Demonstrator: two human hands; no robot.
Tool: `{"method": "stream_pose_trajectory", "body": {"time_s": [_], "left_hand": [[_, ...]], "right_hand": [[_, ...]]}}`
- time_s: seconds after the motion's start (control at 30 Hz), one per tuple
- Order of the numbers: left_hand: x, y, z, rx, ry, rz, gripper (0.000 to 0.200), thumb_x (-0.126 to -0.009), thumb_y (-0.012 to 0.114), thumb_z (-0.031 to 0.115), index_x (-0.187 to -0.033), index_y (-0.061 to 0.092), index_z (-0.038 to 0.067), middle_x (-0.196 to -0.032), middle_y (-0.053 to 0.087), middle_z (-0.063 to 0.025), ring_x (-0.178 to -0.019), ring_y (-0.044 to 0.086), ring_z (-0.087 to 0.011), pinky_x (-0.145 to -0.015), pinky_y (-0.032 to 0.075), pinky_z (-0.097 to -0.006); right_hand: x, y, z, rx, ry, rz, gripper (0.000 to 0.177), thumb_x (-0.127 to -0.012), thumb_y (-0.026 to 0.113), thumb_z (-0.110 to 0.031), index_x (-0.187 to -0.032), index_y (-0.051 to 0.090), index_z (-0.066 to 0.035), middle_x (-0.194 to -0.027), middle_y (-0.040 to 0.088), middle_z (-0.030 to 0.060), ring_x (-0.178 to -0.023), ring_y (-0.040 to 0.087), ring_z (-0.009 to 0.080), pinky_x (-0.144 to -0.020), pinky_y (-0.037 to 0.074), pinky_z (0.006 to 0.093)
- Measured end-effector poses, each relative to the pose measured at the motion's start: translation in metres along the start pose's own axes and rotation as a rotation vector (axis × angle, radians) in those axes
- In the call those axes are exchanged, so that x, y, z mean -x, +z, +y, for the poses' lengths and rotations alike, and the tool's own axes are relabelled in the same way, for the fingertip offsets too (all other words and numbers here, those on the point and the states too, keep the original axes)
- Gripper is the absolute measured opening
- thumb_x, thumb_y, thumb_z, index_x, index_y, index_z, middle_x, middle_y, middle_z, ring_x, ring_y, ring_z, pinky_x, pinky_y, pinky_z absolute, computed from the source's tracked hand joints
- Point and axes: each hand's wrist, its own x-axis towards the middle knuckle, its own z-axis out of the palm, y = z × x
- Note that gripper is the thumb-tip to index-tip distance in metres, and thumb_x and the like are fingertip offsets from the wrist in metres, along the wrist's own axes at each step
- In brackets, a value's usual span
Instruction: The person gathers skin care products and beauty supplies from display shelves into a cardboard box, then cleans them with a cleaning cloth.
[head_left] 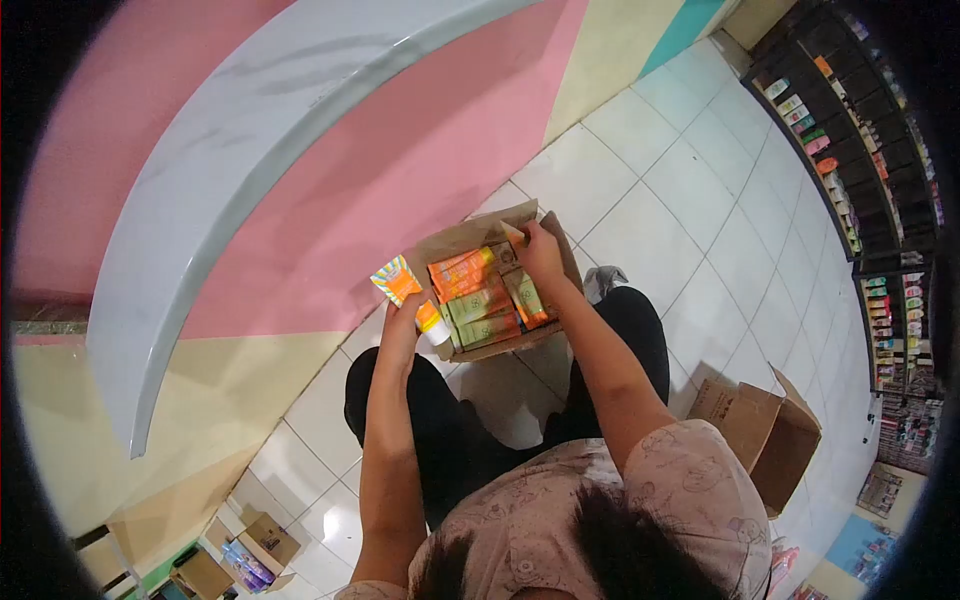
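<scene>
My left hand (402, 318) is closed around an orange tube (398, 280) with a striped yellow, blue and white end, held over the left side of an open cardboard box (497, 348). From the other side of that hand sticks out an orange and yellow piece with a white cap (434, 325). My right hand (540, 254) is inside the box's far right corner, fingers curled at a small orange-edged piece; I cannot tell what it is. In the box lie orange tubes (460, 272) with yellow caps, green and orange packs (482, 312) and another green and orange pack (529, 298).
The box stands on white floor tiles between my knees, close to a pink and cream wall (420, 170). A curved white counter edge (250, 170) overhangs at left. An open cardboard box (745, 415) sits at right, and dark shelves (830, 130) hold many products.
</scene>
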Motion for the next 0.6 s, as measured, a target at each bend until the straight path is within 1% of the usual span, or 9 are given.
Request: {"method": "stream_pose_trajectory", "body": {"time_s": [0.03,0.1,0.17,0.3,0.4,0.5,0.53,0.57,0.6], "left_hand": [[0.003,0.004,0.004,-0.015,0.017,0.015,0.042,-0.085,0.060,0.019,-0.121,0.046,0.002,-0.109,0.056,-0.0079,-0.103,0.056,-0.0196,-0.091,0.044,-0.0334],[-0.001,0.002,0.001,-0.020,0.039,-0.012,0.044,-0.084,0.062,0.021,-0.122,0.047,0.006,-0.110,0.056,-0.0053,-0.103,0.055,-0.0172,-0.090,0.043,-0.0330],[-0.006,-0.001,-0.006,-0.035,0.034,-0.003,0.045,-0.084,0.063,0.022,-0.123,0.048,0.008,-0.111,0.057,-0.0041,-0.103,0.055,-0.0161,-0.088,0.043,-0.0331],[0.000,0.001,-0.001,-0.070,0.042,0.023,0.045,-0.085,0.064,0.021,-0.124,0.047,0.008,-0.111,0.057,-0.0045,-0.100,0.056,-0.0162,-0.086,0.044,-0.0332],[0.000,-0.002,-0.001,-0.087,0.072,-0.030,0.042,-0.085,0.066,0.020,-0.121,0.050,0.007,-0.107,0.059,-0.0042,-0.093,0.057,-0.0147,-0.080,0.046,-0.0314],[-0.011,-0.006,-0.008,-0.249,0.140,-0.071,0.035,-0.084,0.068,0.020,-0.114,0.056,0.005,-0.101,0.063,-0.0036,-0.089,0.059,-0.0135,-0.077,0.047,-0.0294],[-0.014,-0.006,-0.010,-0.328,0.170,-0.079,0.033,-0.084,0.069,0.020,-0.112,0.058,0.005,-0.099,0.064,-0.0034,-0.088,0.061,-0.0132,-0.077,0.048,-0.0288],[-0.015,-0.005,-0.011,-0.329,0.158,-0.089,0.033,-0.083,0.071,0.021,-0.108,0.059,0.005,-0.095,0.064,-0.0025,-0.082,0.059,-0.0115,-0.071,0.047,-0.0273],[-0.017,-0.003,-0.011,-0.330,0.146,-0.101,0.032,-0.081,0.073,0.022,-0.105,0.061,0.005,-0.091,0.063,-0.0016,-0.076,0.057,-0.0097,-0.066,0.045,-0.0258]], "right_hand": [[0.000,0.011,0.013,-0.011,0.040,0.033,0.021,-0.076,0.061,-0.007,-0.096,0.059,0.000,-0.088,0.064,0.0239,-0.087,0.061,0.0411,-0.076,0.049,0.0463],[-0.002,0.024,0.024,-0.033,0.122,0.098,0.020,-0.077,0.060,-0.006,-0.096,0.059,0.001,-0.089,0.064,0.0246,-0.088,0.061,0.0413,-0.077,0.049,0.0470],[0.000,0.029,0.031,0.053,0.210,0.070,0.026,-0.077,0.064,-0.010,-0.099,0.058,0.002,-0.092,0.064,0.0238,-0.090,0.061,0.0409,-0.078,0.049,0.0460],[0.002,0.024,0.014,0.068,0.366,0.058,0.032,-0.076,0.068,-0.014,-0.100,0.057,0.004,-0.097,0.064,0.0241,-0.094,0.060,0.0416,-0.079,0.048,0.0467],[0.006,0.000,-0.016,0.101,0.360,0.064,0.034,-0.079,0.067,-0.015,-0.104,0.056,0.005,-0.097,0.063,0.0245,-0.094,0.060,0.0410,-0.079,0.049,0.0450],[0.031,-0.020,-0.063,0.172,-0.188,0.203,0.028,-0.083,0.063,-0.017,-0.102,0.055,0.002,-0.105,0.060,0.0236,-0.098,0.058,0.0368,-0.082,0.048,0.0408],[0.043,-0.026,-0.083,-0.086,-0.165,-0.024,0.032,-0.084,0.064,-0.019,-0.107,0.055,0.001,-0.106,0.059,0.0196,-0.099,0.058,0.0314,-0.082,0.047,0.0368],[0.057,-0.026,-0.099,-0.343,-0.137,-0.252,0.035,-0.085,0.065,-0.022,-0.111,0.056,0.000,-0.107,0.059,0.0157,-0.101,0.057,0.0260,-0.083,0.046,0.0328],[0.072,-0.018,-0.107,-0.569,-0.043,-0.410,0.038,-0.086,0.065,-0.024,-0.115,0.055,-0.002,-0.105,0.059,0.0125,-0.100,0.057,0.0222,-0.083,0.046,0.0314]]}}
